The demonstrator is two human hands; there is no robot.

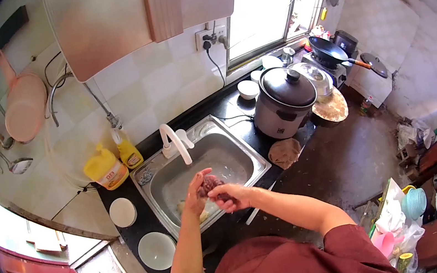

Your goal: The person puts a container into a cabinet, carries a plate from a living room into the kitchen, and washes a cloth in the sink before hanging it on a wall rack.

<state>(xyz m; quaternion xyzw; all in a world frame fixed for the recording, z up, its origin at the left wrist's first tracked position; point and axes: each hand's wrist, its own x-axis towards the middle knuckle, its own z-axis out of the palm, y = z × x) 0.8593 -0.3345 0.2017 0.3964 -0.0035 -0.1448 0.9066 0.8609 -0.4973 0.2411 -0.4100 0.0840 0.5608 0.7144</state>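
Over the front part of the steel sink (pixel 259 165), both my hands are closed on one dark reddish-brown, bumpy lump (pixel 212 186); its kind I cannot make out. My left hand (pixel 197 191) grips it from the left, fingers upward. From the right, my right hand (pixel 234 197) wraps its lower side. Behind them the white faucet (pixel 176 145) arches over the basin, and no stream of water shows at its mouth. Something pale yellowish (pixel 203 215) lies in the sink below my hands, partly hidden by my left wrist.
Yellow detergent jug (pixel 107 169) and yellow bottle (pixel 129 152) stand behind the sink's left corner. A white bowl (pixel 157 251) and a stack of white dishes (pixel 122 212) sit at left. On the right are a large lidded cooker (pixel 286 106), a brown cloth (pixel 284 153) and a wok (pixel 327 49).
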